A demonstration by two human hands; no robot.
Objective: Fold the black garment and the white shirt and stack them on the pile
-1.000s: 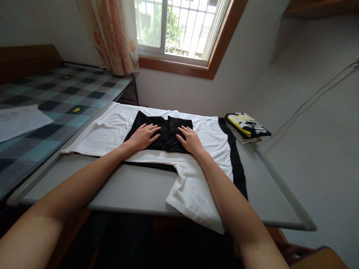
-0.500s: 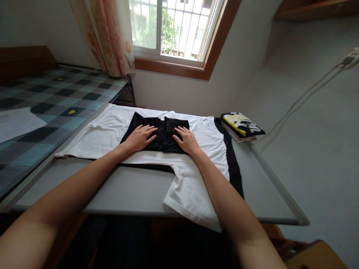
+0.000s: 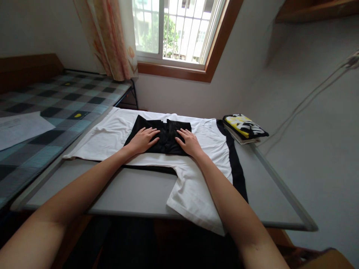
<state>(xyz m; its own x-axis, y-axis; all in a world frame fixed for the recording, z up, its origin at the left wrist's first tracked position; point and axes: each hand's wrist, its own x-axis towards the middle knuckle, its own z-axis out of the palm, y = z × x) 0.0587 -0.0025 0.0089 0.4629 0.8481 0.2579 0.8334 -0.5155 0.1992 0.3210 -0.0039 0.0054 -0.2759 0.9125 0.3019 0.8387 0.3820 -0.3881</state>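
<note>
Lying well left of our left hand (image 3: 143,139), one sheet of paper (image 3: 25,129) is resting on a checked mattress (image 3: 57,106). Nearer that hand, on its left, one white T-shirt (image 3: 95,138) is showing its hem; its body is running below both our hands and spreading over a grey-topped table (image 3: 140,190). Beyond the left hand, one patterned curtain (image 3: 109,41) is hanging. We are resting the left hand palm down, fingers loosely fanned, gripping nothing, on the left part of one black folded garment (image 3: 165,139). That garment is lying on the T-shirt, under and between our hands. Well beyond them, one barred window (image 3: 182,35) is standing. We are resting our right hand (image 3: 190,142) flat at the garment's right end, fingers likewise spread, grasping nothing. Nearer us than that hand, one white sleeve (image 3: 196,203) is drooping past the table's front edge. To its right, black cloth (image 3: 238,170) is showing beneath the T-shirt. Farther right, one stack of folded clothes (image 3: 245,127) is sitting.
</note>
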